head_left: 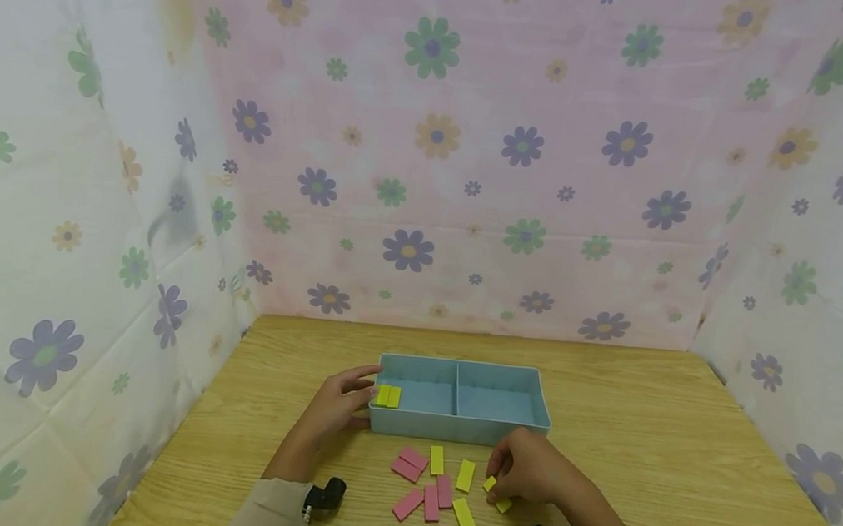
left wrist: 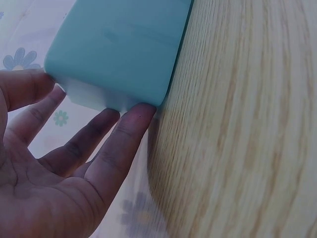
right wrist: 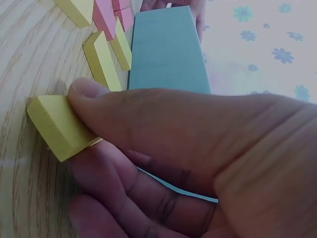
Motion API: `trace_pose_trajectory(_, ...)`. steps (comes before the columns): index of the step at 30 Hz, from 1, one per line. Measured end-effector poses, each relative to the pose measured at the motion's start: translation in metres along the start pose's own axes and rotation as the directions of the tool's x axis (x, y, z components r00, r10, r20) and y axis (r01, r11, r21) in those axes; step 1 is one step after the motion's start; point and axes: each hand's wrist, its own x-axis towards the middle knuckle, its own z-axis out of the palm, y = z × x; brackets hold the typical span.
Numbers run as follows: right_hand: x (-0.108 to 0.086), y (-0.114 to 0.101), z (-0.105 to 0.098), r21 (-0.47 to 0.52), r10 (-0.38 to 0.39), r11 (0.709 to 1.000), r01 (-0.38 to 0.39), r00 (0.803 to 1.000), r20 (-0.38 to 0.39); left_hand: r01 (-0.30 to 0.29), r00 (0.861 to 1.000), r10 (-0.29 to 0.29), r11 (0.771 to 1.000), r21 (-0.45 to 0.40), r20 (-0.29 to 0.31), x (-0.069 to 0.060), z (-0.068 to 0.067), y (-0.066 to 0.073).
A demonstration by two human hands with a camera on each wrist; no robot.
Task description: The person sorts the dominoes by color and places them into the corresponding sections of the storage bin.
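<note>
My right hand (head_left: pixel 531 469) pinches a yellow block (right wrist: pixel 57 126) between thumb and index finger, low over the table in front of the box's right half. Part of that block hides under the thumb. With fairly straight, spread fingers, my left hand (left wrist: pixel 64 153) touches the left end of a light blue two-compartment box (head_left: pixel 407 425). Two yellow blocks (head_left: pixel 389 396) stand side by side at the left of the left compartment. In front of the box lie loose yellow blocks (head_left: pixel 464 517) and several pink blocks (head_left: pixel 409 504).
The wooden table (head_left: pixel 638 449) carries the box and the blocks. Flowered cloth (head_left: pixel 471 217) hangs behind and on both sides. A divider (head_left: pixel 456 390) splits the box into left and right compartments. Dark wrist devices (head_left: pixel 326 494) sit at both sleeves.
</note>
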Motion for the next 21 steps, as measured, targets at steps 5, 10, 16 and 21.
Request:
trace_pose_trajectory(5,-0.0004,-0.0006,-0.0004,-0.002,0.001,1.0,-0.001,1.0,-0.009,0.0,1.0,0.0,1.0,0.003,-0.002,0.0009,-0.0009,-0.0008)
trace_pose_trajectory(10,0.0,-0.0007,-0.0007,-0.004,0.011,1.0,-0.011,1.0,-0.014,0.003,1.0,-0.003,1.0,0.007,-0.011,0.001,-0.0007,-0.0005)
trace_pose_trajectory(16,0.0,-0.0008,-0.003,-0.007,-0.014,1.0,0.014,0.999,-0.03,0.0,1.0,0.0,1.0,0.008,-0.02,-0.0001,-0.0003,0.0008)
trace_pose_trajectory(21,0.0012,-0.0006,-0.0039,0.006,-0.02,1.0,0.021,0.999,-0.034,0.007,1.0,-0.007,1.0,0.005,-0.015,0.0002,-0.0002,-0.0007)
